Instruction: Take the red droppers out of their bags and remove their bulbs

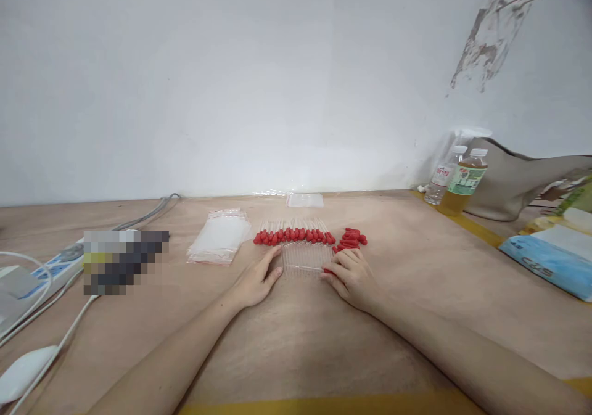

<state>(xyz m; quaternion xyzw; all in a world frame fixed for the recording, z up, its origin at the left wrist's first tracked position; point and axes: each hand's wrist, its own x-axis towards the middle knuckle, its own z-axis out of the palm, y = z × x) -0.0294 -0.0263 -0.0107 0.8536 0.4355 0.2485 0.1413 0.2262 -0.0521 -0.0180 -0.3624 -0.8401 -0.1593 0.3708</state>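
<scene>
Gripping a clear tube (309, 268) by its red end between thumb and fingers of the right hand (348, 272), level and crosswise over the near part of a row of clear tubes (303, 256) on the bench (259, 359). Resting the left hand (259, 278) at the left end of that row, with thumb and fingers parted and nothing visible between; unclear whether touching the outermost tube. Just behind the row, a line of red-ended tubes (295, 235), with red ends toward the person. To the right of that line, near the right hand, a small heap of red caps (351, 238). Left of the tubes, a stack of clear bags (219, 237); near the wall (208, 82), another clear bag (305, 200). Far right, 2 bottles (466, 184) and a blue tissue pack (546, 261); far left, a power strip (58, 269).
</scene>
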